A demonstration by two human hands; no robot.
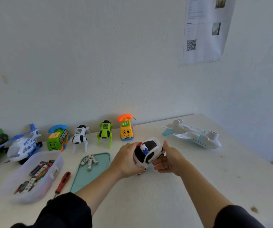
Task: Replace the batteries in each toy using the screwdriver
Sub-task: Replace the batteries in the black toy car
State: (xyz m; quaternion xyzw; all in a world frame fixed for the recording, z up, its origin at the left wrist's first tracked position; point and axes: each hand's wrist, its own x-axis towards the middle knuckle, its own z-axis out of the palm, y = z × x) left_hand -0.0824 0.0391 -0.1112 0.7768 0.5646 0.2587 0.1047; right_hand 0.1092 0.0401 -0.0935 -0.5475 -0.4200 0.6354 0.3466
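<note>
police car toy (148, 153) held just above the bench (190, 178) btwn both hands, tilted, roof light up. left hand (127, 159) fingers curled round its front end, right hand (170, 159) fingers curled under the rear. red-handled screwdriver (63, 182) lies on bench to the left, beside teal tray (89, 176) w/ loose batteries (89, 161). clear tub (33, 176) of batteries further left.
</note>
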